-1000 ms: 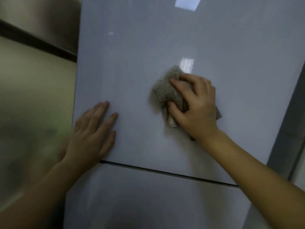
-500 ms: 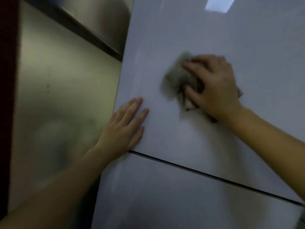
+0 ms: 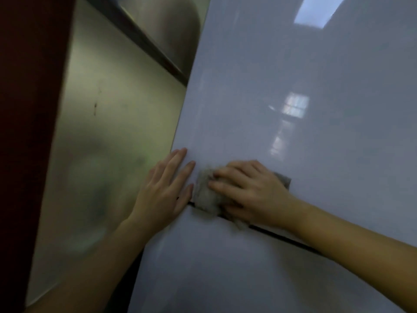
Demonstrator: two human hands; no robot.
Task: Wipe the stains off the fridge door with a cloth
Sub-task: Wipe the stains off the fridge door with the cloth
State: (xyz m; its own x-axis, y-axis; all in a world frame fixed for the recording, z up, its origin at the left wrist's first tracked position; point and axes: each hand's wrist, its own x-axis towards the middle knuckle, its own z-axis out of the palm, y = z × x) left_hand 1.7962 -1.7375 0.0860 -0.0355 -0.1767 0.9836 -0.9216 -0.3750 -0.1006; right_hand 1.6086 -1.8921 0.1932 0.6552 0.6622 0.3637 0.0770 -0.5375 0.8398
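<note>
The glossy pale grey fridge door fills the right side of the head view. My right hand presses a crumpled grey cloth flat against the door's lower edge, over the dark gap between the upper and lower doors. My left hand lies flat with fingers spread on the door's bottom left corner, its fingertips almost touching the cloth. No stains can be made out on the blurred surface.
A lower fridge door continues below the gap. To the left stands a brushed metal panel with a dark horizontal band, and a dark red surface at the far left. Window reflections show on the door.
My right hand has dragged the cloth down and left, from the middle of the door to its lower edge beside my left hand. The left hand stayed put. The view has swung left.
</note>
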